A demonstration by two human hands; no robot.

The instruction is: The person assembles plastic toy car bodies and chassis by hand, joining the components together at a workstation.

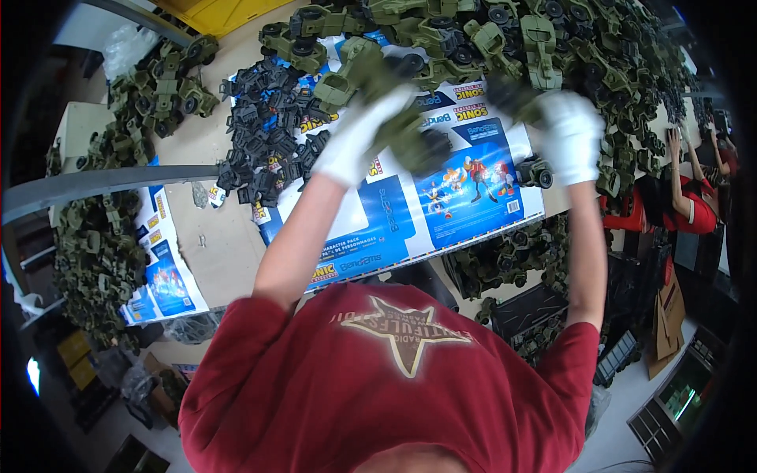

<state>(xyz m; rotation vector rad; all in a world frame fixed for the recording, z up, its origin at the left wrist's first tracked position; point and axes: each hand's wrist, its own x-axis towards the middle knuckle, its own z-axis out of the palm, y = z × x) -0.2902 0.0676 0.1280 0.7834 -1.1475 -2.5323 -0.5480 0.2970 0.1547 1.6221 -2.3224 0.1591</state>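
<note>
My left hand [359,142], in a white glove, is closed on an olive-green toy military truck [406,138], smeared by motion, with a dark wheel toward the right. My right hand [569,138], gloved too, is above the right edge of the printed sheet; its fingers are blurred. A dark blurred part [512,98] shows just left of its fingertips, and I cannot tell whether it is held. Below that hand a toy vehicle with a black wheel [536,172] rests at the sheet's edge. The blue printed cardboard sheet [386,225] lies under both hands.
A heap of black plastic parts [264,130] lies to the left on the sheet. Green toy vehicles [540,51] pile up along the far side. A grey metal bar [110,189] crosses at left. Another person in red [698,205] works at far right.
</note>
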